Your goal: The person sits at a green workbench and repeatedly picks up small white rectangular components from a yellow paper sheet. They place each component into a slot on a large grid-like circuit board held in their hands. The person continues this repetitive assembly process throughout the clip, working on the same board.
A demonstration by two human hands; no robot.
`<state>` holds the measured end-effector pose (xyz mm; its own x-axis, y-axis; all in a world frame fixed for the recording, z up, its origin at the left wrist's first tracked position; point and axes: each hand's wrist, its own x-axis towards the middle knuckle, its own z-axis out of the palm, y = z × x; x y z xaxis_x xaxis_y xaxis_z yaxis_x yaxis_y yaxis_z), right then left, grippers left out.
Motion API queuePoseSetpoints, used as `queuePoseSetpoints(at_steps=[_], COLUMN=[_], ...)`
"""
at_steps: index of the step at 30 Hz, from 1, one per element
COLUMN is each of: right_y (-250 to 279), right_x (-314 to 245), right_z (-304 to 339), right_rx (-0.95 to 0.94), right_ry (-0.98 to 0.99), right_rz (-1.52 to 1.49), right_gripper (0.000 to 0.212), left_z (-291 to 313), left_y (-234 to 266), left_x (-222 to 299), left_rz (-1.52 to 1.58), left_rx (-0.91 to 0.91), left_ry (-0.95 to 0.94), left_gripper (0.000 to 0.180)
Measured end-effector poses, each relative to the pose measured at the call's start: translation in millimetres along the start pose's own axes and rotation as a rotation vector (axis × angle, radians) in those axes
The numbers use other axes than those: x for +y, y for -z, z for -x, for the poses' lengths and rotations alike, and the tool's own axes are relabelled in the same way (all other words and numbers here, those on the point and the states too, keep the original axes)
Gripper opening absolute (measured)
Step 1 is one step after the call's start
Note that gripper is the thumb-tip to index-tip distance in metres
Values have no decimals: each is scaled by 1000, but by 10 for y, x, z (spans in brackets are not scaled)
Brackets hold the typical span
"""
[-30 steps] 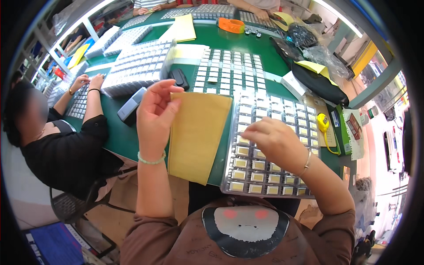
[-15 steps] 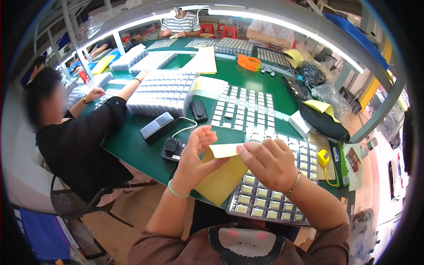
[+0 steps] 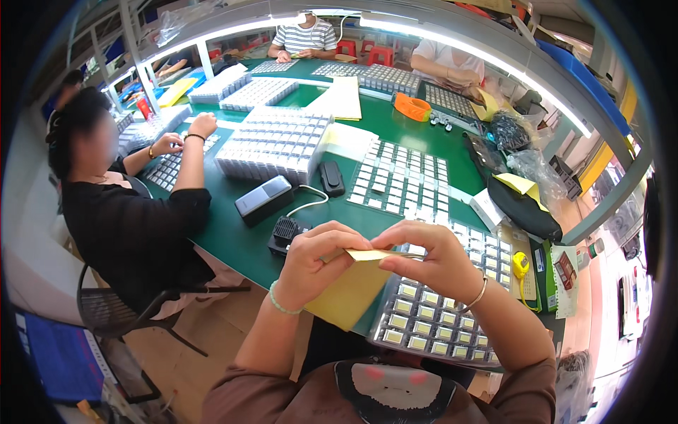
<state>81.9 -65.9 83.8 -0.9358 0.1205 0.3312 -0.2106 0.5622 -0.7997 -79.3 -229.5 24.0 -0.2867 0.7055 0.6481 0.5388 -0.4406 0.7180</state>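
Note:
Both my hands are raised over the near edge of the green table, pinching a yellow sheet of paper (image 3: 342,300). My left hand (image 3: 314,261) closes on the upper left of the sheet, with fingertips on its pale, bent top edge. My right hand (image 3: 434,254) grips the same edge from the right, thumb below and fingers above. The two hands' fingertips nearly meet. The lower part of the sheet slopes down toward me. Just right of it lies a clear tray (image 3: 431,328) of small square parts with yellow faces, partly covered by my right hand and forearm.
Beyond my hands lies a tray of white square parts (image 3: 399,180). Stacked trays (image 3: 272,145), a grey box-shaped device (image 3: 263,198) and a black cabled device (image 3: 286,233) stand left. A yellow tape measure (image 3: 520,265) lies right. A co-worker (image 3: 134,212) sits left.
My left fingers, spread before, have closed onto the sheet's top edge. My right hand has shifted its grip, and both hands are closer together. The co-worker's far arm has drawn back.

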Motion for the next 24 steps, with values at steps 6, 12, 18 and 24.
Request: queuePoseSetpoints(at_steps=[6, 12, 18, 24], right_y=[-30, -67, -177, -232], right_x=[27, 7, -9, 8], right_z=[-26, 88, 63, -28], right_rx=[3, 99, 207, 264], right_ry=[-58, 53, 108, 131], right_rz=[-24, 300, 461, 430], right_gripper=[23, 15, 17, 16], left_z=[40, 53, 70, 115], left_y=[-22, -171, -193, -286], left_x=[19, -39, 35, 12], left_rz=[67, 190, -147, -274], left_rx=[17, 227, 346, 372], left_ry=[64, 15, -129, -144], left_gripper=[18, 19, 37, 47])
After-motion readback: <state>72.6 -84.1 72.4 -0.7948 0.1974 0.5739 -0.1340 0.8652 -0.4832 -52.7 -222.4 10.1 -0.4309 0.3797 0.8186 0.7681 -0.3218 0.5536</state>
